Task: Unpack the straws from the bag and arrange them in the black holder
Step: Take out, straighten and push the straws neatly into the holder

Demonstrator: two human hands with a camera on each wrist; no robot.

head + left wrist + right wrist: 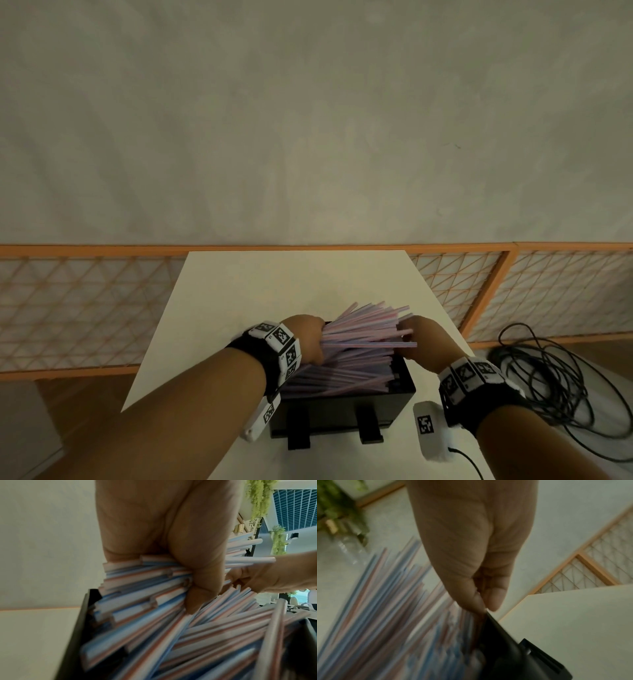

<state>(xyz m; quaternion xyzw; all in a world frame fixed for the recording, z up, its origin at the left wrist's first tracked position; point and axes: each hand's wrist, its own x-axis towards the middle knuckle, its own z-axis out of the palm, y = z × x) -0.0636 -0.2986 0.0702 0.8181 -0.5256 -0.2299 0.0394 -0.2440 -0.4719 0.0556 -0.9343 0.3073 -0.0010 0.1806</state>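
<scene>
A thick bundle of straws [359, 337] lies slanted across the open top of the black holder [339, 416], which stands on the white desk [260, 284] close to its near edge. The left hand [310, 339] sits at the left end of the bundle, its fingers and thumb curled round a fistful of straws; the left wrist view shows the thumb pressed down into the pack with straw ends fanning out beneath it [142, 592]. The right hand [419, 334] is at the opposite end, just over the holder's right wall, its fingertips bent in among the loose tips that stick out to the right. In the right wrist view the thumb and forefinger [494, 599] meet at the holder's upper edge, but motion blur hides whether they pinch a straw or merely touch, so I cannot tell its grasp. The straws run between the two hands, the upper ones splaying outward past the holder's far rim, the lower ones lying deeper inside the box.

The straws are thin, straight plastic tubes with lengthwise stripes of white, blue and red, cut square at the ends. The holder is a smooth, matte, rectangular box with two short black feet on its front face. The desk top is flat and plain. Both wrists carry black bands with blocks of black-and-white square markers.
</scene>
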